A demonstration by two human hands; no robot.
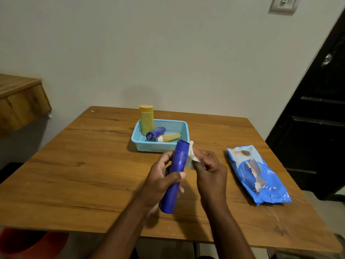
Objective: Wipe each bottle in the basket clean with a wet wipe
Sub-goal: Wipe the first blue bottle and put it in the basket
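My left hand (160, 179) grips a tall blue bottle (174, 176) around its middle, holding it tilted above the table. My right hand (210, 170) pinches a white wet wipe (191, 156) against the bottle's upper right side. Behind them stands a light blue mesh basket (183, 128). In it a yellow bottle (146, 120) stands upright at the left, a small blue bottle (155, 133) lies on its side, and a small yellow bottle (169, 137) lies beside it.
A blue pack of wet wipes (258, 175) lies on the wooden table (89, 165) to the right of my hands. A wooden shelf (20, 101) juts out at the left, a dark door (317, 118) stands at the right, and something red (28, 242) sits below the table's front left.
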